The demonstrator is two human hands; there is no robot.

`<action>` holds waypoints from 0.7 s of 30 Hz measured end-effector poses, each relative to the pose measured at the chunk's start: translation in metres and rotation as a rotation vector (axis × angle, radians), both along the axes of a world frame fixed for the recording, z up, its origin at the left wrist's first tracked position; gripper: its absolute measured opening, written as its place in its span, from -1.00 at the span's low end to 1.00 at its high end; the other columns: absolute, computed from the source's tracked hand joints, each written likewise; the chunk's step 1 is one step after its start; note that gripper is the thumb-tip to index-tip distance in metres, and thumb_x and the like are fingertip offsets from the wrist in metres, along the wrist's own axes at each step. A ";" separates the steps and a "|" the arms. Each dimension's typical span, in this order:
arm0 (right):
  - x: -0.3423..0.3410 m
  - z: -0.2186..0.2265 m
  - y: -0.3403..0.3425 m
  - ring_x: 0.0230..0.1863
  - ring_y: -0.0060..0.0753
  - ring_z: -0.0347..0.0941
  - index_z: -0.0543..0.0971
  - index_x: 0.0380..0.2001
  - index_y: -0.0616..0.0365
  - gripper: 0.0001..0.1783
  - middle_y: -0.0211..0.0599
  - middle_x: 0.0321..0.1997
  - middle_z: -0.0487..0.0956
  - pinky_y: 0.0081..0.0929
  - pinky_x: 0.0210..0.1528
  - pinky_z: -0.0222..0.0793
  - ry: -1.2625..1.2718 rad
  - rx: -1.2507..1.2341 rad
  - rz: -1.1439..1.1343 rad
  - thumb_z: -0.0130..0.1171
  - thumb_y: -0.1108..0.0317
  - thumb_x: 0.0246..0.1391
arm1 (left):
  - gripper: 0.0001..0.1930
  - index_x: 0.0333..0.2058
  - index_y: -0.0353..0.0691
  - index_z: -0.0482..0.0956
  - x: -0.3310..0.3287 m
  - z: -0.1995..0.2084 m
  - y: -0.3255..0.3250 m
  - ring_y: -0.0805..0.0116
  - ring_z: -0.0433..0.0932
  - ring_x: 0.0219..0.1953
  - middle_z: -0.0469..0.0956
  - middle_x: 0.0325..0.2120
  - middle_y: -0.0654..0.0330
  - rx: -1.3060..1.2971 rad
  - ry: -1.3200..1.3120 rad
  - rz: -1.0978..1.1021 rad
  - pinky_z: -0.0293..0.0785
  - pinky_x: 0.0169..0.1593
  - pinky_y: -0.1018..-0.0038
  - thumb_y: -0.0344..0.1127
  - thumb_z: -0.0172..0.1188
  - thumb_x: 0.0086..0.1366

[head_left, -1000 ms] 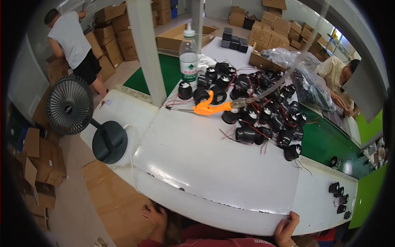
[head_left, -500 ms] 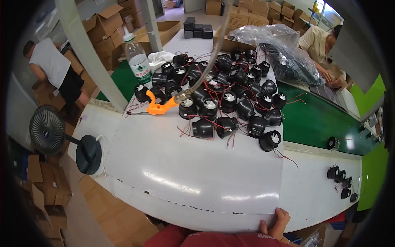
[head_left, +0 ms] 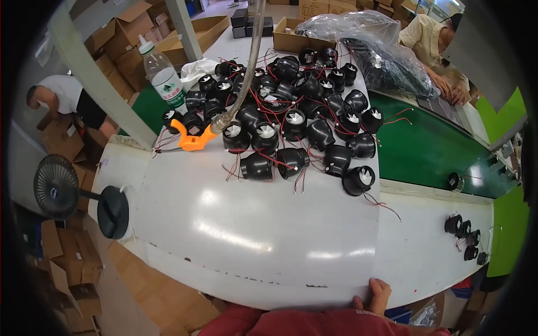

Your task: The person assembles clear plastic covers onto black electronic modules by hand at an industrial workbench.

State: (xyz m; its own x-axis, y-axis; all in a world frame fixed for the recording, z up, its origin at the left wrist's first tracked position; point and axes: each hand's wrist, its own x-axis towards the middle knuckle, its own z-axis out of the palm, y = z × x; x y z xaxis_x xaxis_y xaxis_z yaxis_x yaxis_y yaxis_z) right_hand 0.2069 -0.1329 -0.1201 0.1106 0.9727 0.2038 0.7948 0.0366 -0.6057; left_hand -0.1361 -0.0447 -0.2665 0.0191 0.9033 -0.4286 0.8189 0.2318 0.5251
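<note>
My right hand (head_left: 378,295) rests at the front edge of the white worktable (head_left: 431,263), near the corner of the smooth white sheet (head_left: 291,224) on it. Its thumb stands apart from the bent fingers, and nothing shows between them. My left hand is out of view. Farther back, several black blower fans (head_left: 295,124) with white impellers and red-and-black leads lie heaped together. An orange air blow gun (head_left: 193,138) on a clear hose (head_left: 250,73) sits at the heap's left front; no hand is on it.
A bottle (head_left: 165,78) and a desk fan (head_left: 56,187) stand to the left. Several small black fans (head_left: 464,228) sit at the right. Beyond the green conveyor belt (head_left: 426,159) a person (head_left: 423,36) works beside plastic-wrapped goods (head_left: 386,70). Another person (head_left: 64,95) bends over cartons.
The view has shifted slightly, so the table items appear farther left and higher. The person at the left has bent lower. My right hand stays at the table edge.
</note>
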 end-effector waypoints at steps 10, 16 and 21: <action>-0.007 0.013 0.018 -0.09 0.03 0.29 0.34 0.09 0.33 -0.26 0.09 -0.02 0.38 -0.16 -0.06 0.23 -0.156 0.175 0.157 0.32 0.27 -0.19 | -0.55 -0.02 -0.20 0.53 0.001 -0.007 0.004 -0.03 0.47 0.04 0.51 -0.01 -0.07 0.240 -0.033 -0.221 0.36 0.06 0.09 -0.01 0.05 0.27; -0.004 0.025 0.022 -0.15 -0.13 0.26 0.37 -0.01 0.33 -0.43 -0.01 -0.16 0.34 -0.29 -0.10 0.27 0.112 0.263 0.208 0.22 0.47 -0.19 | -0.56 -0.03 -0.19 0.54 -0.002 0.002 -0.022 -0.01 0.49 0.03 0.52 -0.02 -0.06 0.307 -0.058 -0.290 0.38 0.05 0.10 0.00 0.03 0.29; -0.014 0.081 0.106 -0.15 -0.09 0.35 0.49 -0.17 0.24 -0.61 -0.10 -0.19 0.44 -0.28 -0.11 0.25 0.052 0.399 0.388 0.26 0.50 -0.17 | -0.57 -0.03 -0.18 0.54 -0.002 0.005 -0.044 0.00 0.50 0.01 0.54 -0.03 -0.05 0.345 -0.100 -0.315 0.40 0.03 0.11 0.00 0.01 0.31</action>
State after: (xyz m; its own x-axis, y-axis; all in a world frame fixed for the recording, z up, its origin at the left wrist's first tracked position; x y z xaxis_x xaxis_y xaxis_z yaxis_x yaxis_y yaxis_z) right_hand 0.1928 -0.0273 -0.0394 -0.2205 0.7924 0.5688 0.6466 0.5554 -0.5229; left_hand -0.1384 -0.0891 -0.2615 0.3408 0.9361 -0.0869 0.7629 -0.2213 0.6075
